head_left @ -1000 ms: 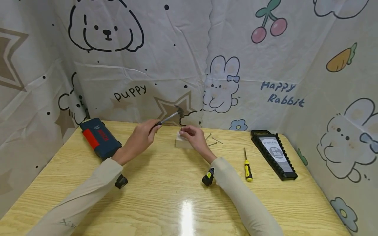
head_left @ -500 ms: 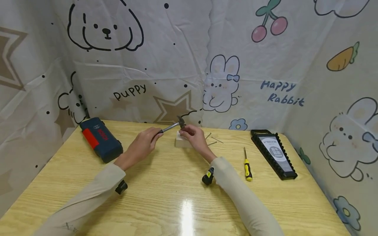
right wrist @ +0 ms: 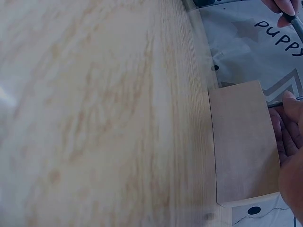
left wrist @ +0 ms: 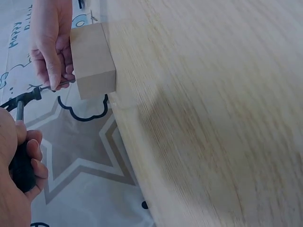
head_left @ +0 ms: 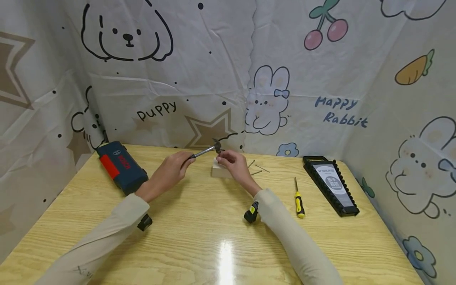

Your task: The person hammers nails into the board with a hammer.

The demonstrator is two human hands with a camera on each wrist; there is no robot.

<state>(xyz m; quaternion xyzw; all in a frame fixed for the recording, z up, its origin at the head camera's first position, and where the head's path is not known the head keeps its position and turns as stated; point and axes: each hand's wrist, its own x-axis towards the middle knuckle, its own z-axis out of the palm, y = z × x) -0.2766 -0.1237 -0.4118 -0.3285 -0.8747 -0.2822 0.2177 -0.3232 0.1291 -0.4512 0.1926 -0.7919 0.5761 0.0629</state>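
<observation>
My left hand [head_left: 170,169] grips the dark handle of a claw hammer [head_left: 206,151]. The hammer's head sits just above my right hand [head_left: 233,164]. Thumb and fingertips of that right hand pinch a nail [left wrist: 67,82], whose point meets the top face of a pale wooden block [head_left: 221,171]. In the left wrist view the hammer's face is close to the nail's head; whether they touch, I cannot tell. The right wrist view shows the block [right wrist: 244,142] flat on the table, with the right hand [right wrist: 292,137] over its top face and hiding part of it.
Several loose nails [head_left: 257,171] lie right of the block. Farther right are a yellow-black screwdriver [head_left: 299,204] and a black tool rack [head_left: 331,186]. A blue-red Bosch case [head_left: 122,168] lies by the left forearm. A printed cloth [head_left: 210,79] hangs behind the table [head_left: 199,245].
The hammer head came down toward the nail between the first two frames and is now slightly higher and farther left. The right hand and block have stayed in place.
</observation>
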